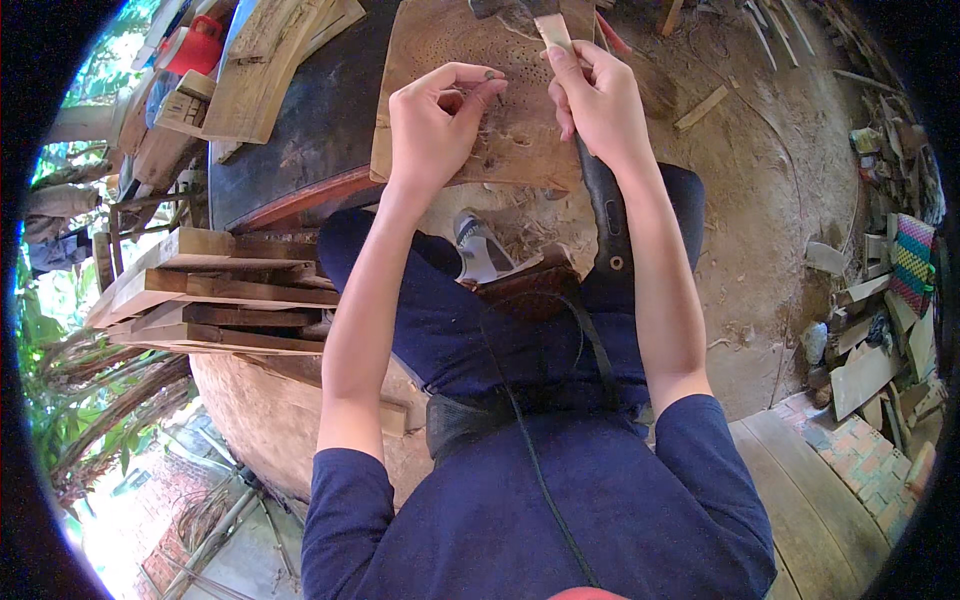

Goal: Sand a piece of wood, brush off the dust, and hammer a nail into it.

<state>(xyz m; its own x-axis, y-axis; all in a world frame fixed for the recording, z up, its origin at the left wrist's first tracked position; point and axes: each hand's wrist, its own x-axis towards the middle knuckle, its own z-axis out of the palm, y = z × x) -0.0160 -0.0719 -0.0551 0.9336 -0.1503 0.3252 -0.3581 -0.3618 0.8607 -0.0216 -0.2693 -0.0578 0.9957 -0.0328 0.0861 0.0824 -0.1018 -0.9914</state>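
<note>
My left hand (435, 130) pinches a small, thin nail-like piece (496, 90) between thumb and forefinger, over a thick wooden block (420, 45) dotted with small holes. My right hand (595, 105) grips a hammer (550, 28) by its handle, which is pale near the head and black toward its holed end. The dark hammer head lies at the top edge of the view, above the block. My navy-clad legs are below the block, with a sandal-clad foot (480, 250) showing between them.
Stacked boards (230, 290) lie at my left, beside a dark tabletop (290, 120) with red edge. Planks and a red plastic item (195, 45) are at upper left. Offcuts and a woven coloured item (910, 260) line the right side of the dirt floor (760, 200).
</note>
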